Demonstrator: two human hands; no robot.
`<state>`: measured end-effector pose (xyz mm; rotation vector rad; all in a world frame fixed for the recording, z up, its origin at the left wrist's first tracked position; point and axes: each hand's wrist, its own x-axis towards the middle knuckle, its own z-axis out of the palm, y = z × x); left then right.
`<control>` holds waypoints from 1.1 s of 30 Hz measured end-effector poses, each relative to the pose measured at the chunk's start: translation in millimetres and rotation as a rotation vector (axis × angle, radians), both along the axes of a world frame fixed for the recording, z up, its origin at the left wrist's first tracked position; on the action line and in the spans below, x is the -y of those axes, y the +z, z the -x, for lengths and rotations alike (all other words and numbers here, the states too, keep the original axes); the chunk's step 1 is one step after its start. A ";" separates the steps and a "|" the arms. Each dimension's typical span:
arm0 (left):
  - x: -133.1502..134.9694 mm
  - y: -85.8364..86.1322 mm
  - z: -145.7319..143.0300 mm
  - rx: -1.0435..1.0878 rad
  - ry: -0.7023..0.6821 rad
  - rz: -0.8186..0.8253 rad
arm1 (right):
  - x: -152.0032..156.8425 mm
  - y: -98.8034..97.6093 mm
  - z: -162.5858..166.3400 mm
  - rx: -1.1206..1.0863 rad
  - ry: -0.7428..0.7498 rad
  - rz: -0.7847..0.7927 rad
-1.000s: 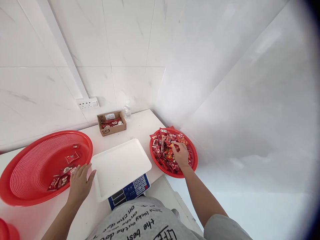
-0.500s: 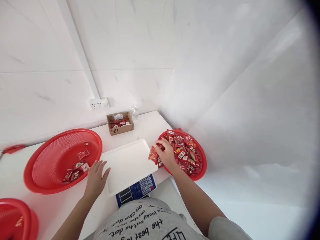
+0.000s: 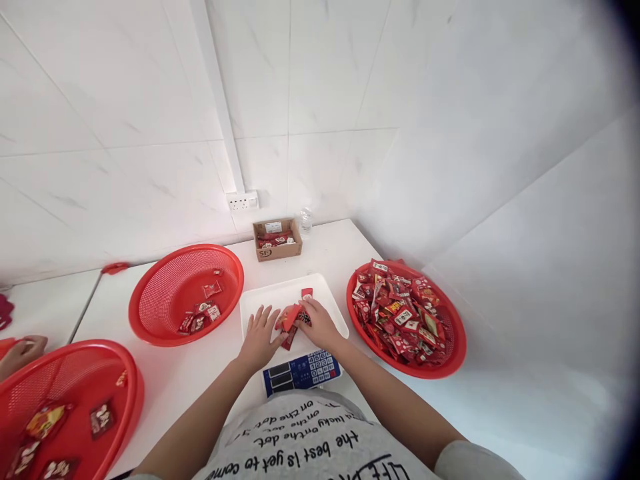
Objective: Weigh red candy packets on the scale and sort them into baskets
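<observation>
Both my hands meet over the white tray [image 3: 265,300] of a blue-faced scale [image 3: 300,371]. My right hand [image 3: 319,325] is closed on a bunch of red snack packets [image 3: 291,317] and holds them low over the tray. My left hand [image 3: 260,335] lies beside them with fingers spread, its fingertips touching the packets. One red packet [image 3: 307,293] lies loose on the tray behind. A red basket [image 3: 457,353] on the right is heaped with several red packets.
A red mesh basket [image 3: 165,280] on the left holds a few packets. Another red basket [image 3: 115,400] sits at the near left, and another person's hand [image 3: 20,352] shows at its edge. A small cardboard box [image 3: 277,240] and a bottle [image 3: 306,219] stand by the wall.
My right hand has carried packets from the full right basket to the scale tray. My left hand has moved from the left basket's rim onto the tray. The view swung left.
</observation>
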<state>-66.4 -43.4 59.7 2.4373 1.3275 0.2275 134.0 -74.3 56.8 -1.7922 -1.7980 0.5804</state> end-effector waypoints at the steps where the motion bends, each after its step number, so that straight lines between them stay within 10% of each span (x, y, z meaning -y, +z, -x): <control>1: -1.3 0.4 -3.1 -0.011 -0.008 0.010 | 4.3 -0.9 1.4 0.034 0.015 0.024; 11: -10.1 -3.7 -22.0 -0.092 -0.140 0.056 | 16.7 -1.1 5.8 0.190 0.100 0.171; 22: -22.7 23.5 -14.9 -0.247 0.111 0.010 | 20.0 9.1 4.6 0.203 0.034 0.112; 33: 0.4 -4.2 -9.8 -0.089 -0.040 -0.029 | 24.1 10.5 -3.2 0.119 0.121 0.040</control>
